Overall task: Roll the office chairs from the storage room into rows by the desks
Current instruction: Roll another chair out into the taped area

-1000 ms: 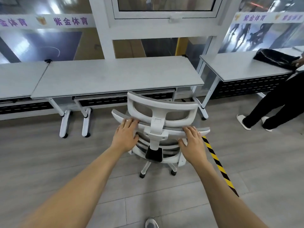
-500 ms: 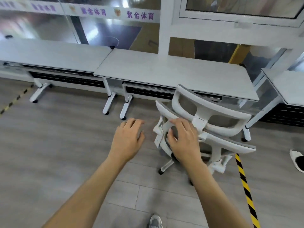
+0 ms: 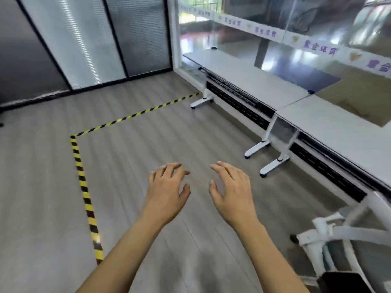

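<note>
A: There's the chair (image 3: 342,231), low on the right, standing on the floor (image 3: 42,187) tight by the near desk (image 3: 342,132). It's blurred, and only its white frame shows.
B: Nobody on it. How would it handle, you think?
A: Likely an easy roller on that smooth floor and light for its size. The frame looks stiff, the back probably has some give. It may swivel off line if pushed from one side.
B: So where does one take it?
A: Top rail of the backrest, I'd say, a hand toward each end, pushing level.
B: Now the hands.
A: The left hand (image 3: 167,191) hovers over bare floor, fingers (image 3: 173,168) spread and loosely curled, thumb out, holding nothing, touching nothing.
B: And the other?
A: Same picture. The right hand (image 3: 232,193) is just beside it, fingers (image 3: 222,168) apart and half bent, palm down, empty. Both are well apart from the chair.
B: The tape (image 3: 84,187)?
A: Striped, on the floor to the left, turning a corner toward the far desk (image 3: 243,77).
</note>
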{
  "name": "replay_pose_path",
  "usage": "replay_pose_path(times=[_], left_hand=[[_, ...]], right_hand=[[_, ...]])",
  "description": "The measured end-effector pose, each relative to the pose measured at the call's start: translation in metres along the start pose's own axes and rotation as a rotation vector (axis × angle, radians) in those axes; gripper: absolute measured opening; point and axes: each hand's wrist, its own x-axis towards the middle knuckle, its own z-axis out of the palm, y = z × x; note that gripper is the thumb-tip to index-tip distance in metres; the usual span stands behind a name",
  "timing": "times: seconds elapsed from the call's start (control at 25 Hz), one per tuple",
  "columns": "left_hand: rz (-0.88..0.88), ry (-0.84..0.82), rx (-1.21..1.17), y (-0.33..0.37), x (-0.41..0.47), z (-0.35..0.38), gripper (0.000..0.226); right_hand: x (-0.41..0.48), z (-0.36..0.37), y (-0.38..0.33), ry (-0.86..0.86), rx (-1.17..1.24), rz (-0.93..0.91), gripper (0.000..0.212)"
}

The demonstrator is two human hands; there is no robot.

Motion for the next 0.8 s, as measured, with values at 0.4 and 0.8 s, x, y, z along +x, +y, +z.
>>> replay_pose_path(times=[0.4,0.8], left_hand=[[-0.510,0.202,0.104,-0.323,-0.127,-0.135,0.033],[-0.830,0.292,0.220,-0.601,-0.151,-0.225,0.031]], right_hand=[[0.051,0.223,-0.320,-0.291,0.207,-0.375,0.041],[0.147,0.450,-0.581,-0.505,0.382,-0.670,0.040]])
